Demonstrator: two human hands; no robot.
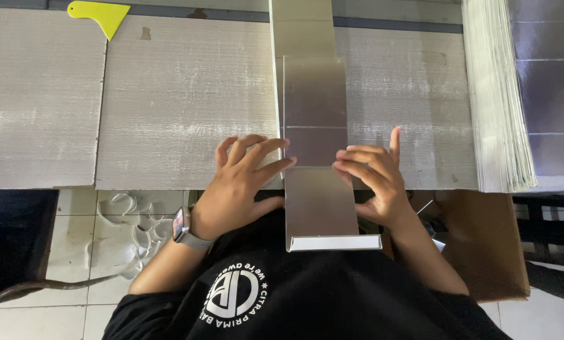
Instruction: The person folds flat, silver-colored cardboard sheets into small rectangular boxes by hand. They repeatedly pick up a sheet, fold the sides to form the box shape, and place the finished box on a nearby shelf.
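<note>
Hands at the near edge of the bench [168, 101]: left hand [241, 182] and right hand [373, 179] lie flat, fingers spread, pressing both sides of a long metallic strip [313, 113] that overhangs the edge, its near end already folded up. A stack of sheets [496, 94] lies at the right edge. The strip's far end is cut off.

A black short-sleeved shirt [307, 302] bears a round white chest emblem [233, 294]; a grey-banded watch [184, 230] circles the left wrist.
</note>
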